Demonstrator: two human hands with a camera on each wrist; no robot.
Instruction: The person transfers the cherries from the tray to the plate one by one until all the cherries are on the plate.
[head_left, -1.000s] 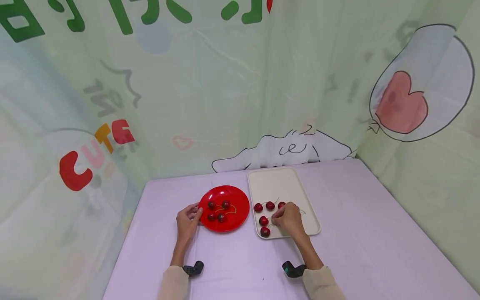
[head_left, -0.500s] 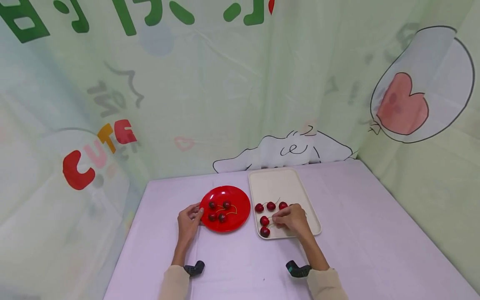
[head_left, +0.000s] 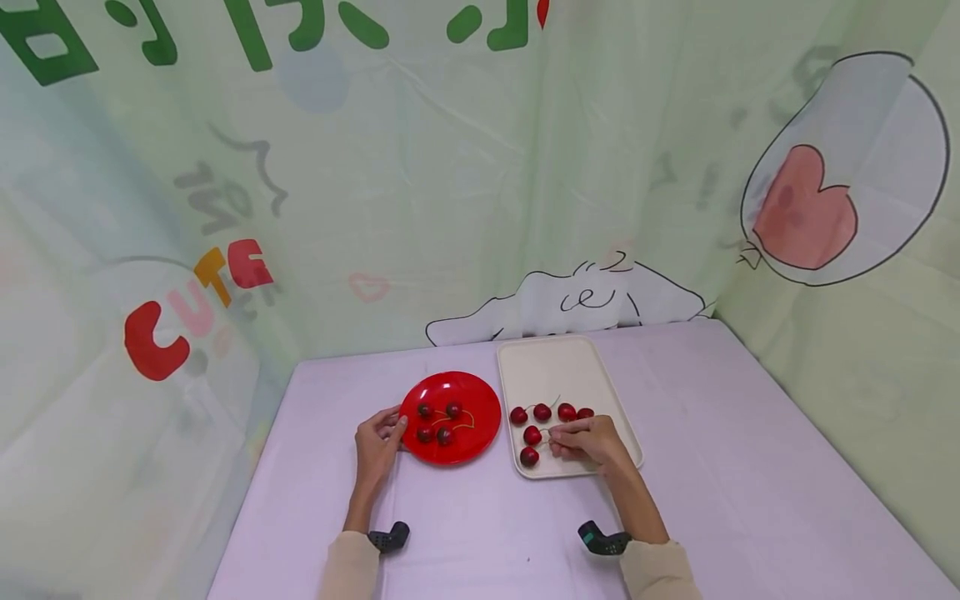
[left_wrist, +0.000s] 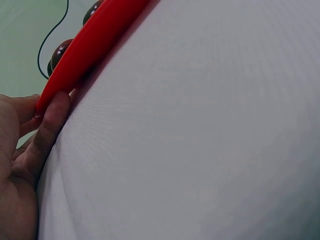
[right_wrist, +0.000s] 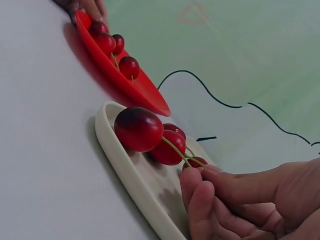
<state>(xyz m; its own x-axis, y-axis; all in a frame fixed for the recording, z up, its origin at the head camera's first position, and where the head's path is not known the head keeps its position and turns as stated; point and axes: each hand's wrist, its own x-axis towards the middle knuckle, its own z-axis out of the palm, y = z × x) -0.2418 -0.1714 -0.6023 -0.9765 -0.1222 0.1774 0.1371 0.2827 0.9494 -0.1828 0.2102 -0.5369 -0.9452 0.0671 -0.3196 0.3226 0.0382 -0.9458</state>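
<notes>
My left hand (head_left: 377, 446) holds the near-left rim of a red plate (head_left: 480, 392), thumb above and fingers under it in the left wrist view. Several dark red cherries (head_left: 445, 436) with joined stems lie on that plate. Over the cream tray (head_left: 551, 362), my right hand (head_left: 588, 440) pinches the green stems (right_wrist: 177, 151) of a cherry pair between thumb and fingers. One cherry of the pair (right_wrist: 139, 129) hangs close over the tray's near rim; its partner (right_wrist: 170, 147) is just behind.
More cherries (head_left: 542, 412) lie in a row across the middle of the tray, beyond my right hand. The tray stands right of the plate on a lilac cloth-covered table (head_left: 465, 533). A printed curtain (head_left: 465, 183) encloses the back and sides.
The right hand has shifted slightly right, and the pinched cherry pair has moved a little up in the head view. A cherry behind the hand has come into sight. The left hand stays put.
</notes>
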